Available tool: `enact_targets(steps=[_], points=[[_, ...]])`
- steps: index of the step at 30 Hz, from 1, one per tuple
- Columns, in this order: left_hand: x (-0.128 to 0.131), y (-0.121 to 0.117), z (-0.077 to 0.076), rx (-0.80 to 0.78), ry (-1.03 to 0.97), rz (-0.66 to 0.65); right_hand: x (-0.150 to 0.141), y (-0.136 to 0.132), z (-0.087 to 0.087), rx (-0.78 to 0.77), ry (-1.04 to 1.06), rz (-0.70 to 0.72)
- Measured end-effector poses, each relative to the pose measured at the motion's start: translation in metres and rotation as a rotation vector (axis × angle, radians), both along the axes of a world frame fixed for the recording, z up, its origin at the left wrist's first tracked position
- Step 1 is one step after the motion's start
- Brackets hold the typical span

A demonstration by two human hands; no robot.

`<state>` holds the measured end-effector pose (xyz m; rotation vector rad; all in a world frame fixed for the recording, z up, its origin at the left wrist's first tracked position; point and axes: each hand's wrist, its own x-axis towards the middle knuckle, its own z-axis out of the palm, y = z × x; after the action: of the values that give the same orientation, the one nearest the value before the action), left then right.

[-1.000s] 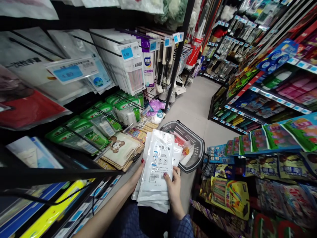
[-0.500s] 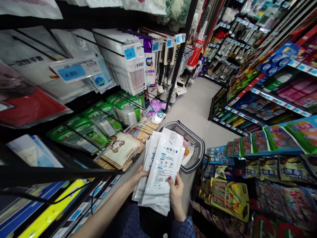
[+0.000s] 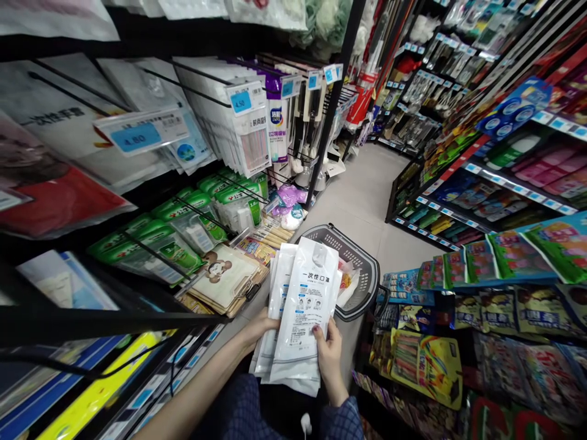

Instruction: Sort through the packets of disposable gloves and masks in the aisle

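Several white face mask packets (image 3: 305, 305) are fanned out in front of me, the top one showing its printed side. My left hand (image 3: 260, 327) is closed on the left edge of the lower packets, its fingers hidden beneath them. My right hand (image 3: 329, 348) pinches the right edge of the top packet, thumb on the front and fingers behind. Just beyond the packets is a grey shopping basket (image 3: 367, 278) with a white item with a coloured print (image 3: 351, 281) inside, partly covered by the packets.
On the left, a rack holds hanging packets (image 3: 197, 79), green-topped packages (image 3: 174, 226) and clipboards (image 3: 224, 278). Snack bags (image 3: 426, 366) hang close on my right, below shelves of bottles (image 3: 518, 153). A grey tiled floor (image 3: 367, 189) runs down the aisle between them.
The packets have shifted very slightly to the right and straightened a little in my hands. Both hands keep their hold, and the basket has not moved.
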<state>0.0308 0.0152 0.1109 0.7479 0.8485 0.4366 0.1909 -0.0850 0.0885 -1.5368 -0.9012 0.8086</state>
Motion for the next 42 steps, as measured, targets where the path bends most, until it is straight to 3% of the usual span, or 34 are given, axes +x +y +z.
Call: enact_targets(steps=[8,16,19,22,25,28,30,32,34,37,40,42], points=[[0.01,-0.01,0.005,0.016,-0.006,0.011,0.006,-0.001,-0.003,-0.001,0.179,-0.136],[0.006,-0.003,-0.01,-0.102,0.009,0.064,-0.012,0.005,-0.006,-0.024,0.196,-0.154],[0.003,0.0,-0.015,-0.129,0.008,0.067,-0.015,0.004,-0.007,-0.053,0.076,-0.297],[0.001,0.001,-0.018,-0.166,0.007,0.06,0.001,-0.003,-0.001,-0.115,0.008,-0.493],[0.0,0.001,-0.016,-0.189,-0.017,0.058,0.035,-0.016,0.032,-0.17,-0.127,-0.558],[0.0,-0.001,-0.014,-0.201,-0.038,0.056,0.059,-0.026,0.09,-0.301,-0.56,-0.481],[0.002,-0.003,-0.013,-0.206,-0.047,0.051,0.054,-0.025,0.124,-0.375,-0.956,-0.425],[0.004,-0.004,-0.012,-0.207,-0.056,0.047,0.033,-0.016,0.142,-0.473,-1.213,-0.284],[0.007,-0.005,-0.012,-0.202,-0.062,0.052,0.003,-0.002,0.14,-0.527,-1.307,-0.081],[0.007,-0.005,-0.012,-0.189,-0.055,0.076,-0.029,0.015,0.113,-0.432,-1.181,0.14],[0.005,-0.005,-0.011,-0.199,-0.058,0.091,-0.027,0.02,0.083,-0.22,-0.916,0.105],[0.003,-0.004,-0.011,-0.217,-0.07,0.09,-0.013,0.02,0.07,-0.187,-0.742,0.048]])
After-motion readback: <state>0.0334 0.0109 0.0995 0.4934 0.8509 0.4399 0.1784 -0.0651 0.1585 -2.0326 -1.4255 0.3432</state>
